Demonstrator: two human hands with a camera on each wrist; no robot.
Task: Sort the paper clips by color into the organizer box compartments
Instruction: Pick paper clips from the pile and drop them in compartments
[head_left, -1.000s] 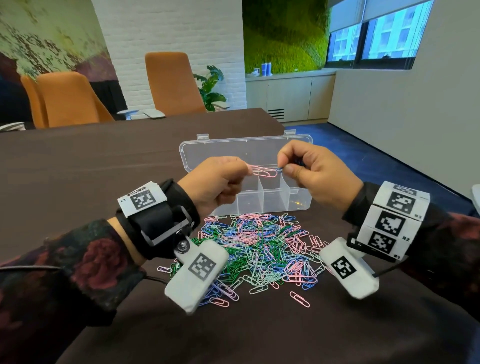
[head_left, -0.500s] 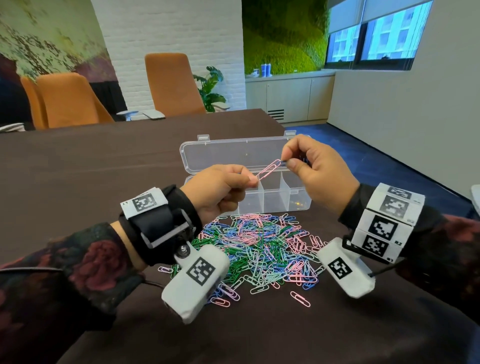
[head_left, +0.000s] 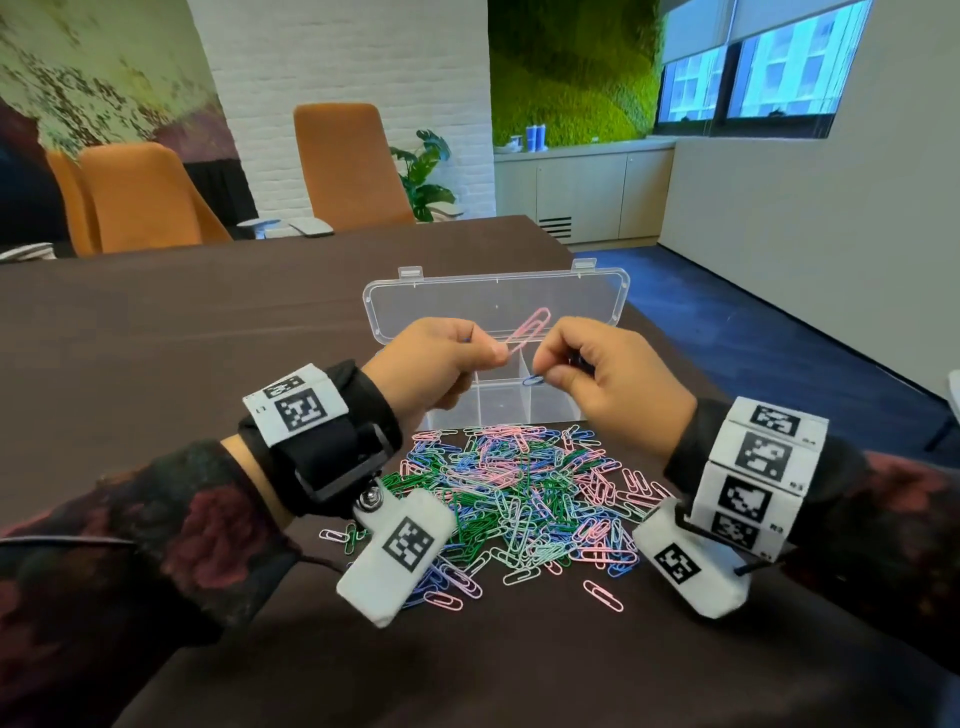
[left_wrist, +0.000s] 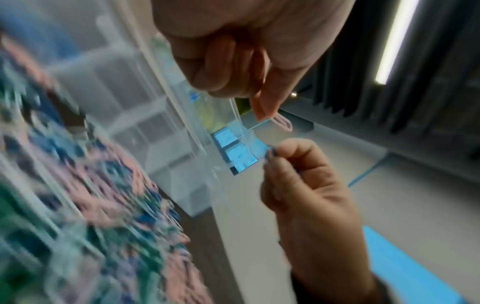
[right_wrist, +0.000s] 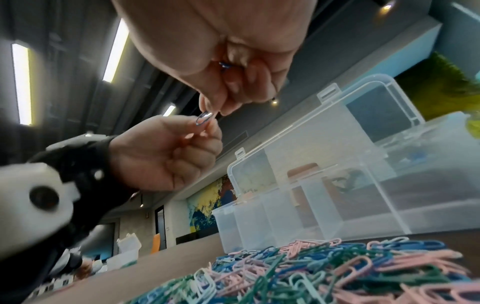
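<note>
Holding both hands over the organizer box (head_left: 498, 306), a pink clip (head_left: 527, 330) is pinched by the left hand (head_left: 441, 358) and a blue clip (head_left: 532, 380) by the right hand (head_left: 613, 374). Each is best released low inside its own compartment, well clear of the dividers; the mixed pile (head_left: 519, 493) lies just before the box.

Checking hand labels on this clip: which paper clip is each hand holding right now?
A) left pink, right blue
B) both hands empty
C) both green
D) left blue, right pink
A: in the head view the left hand pinches a pink paper clip that sticks up toward the box lid, and the right hand pinches a blue paper clip.
</note>
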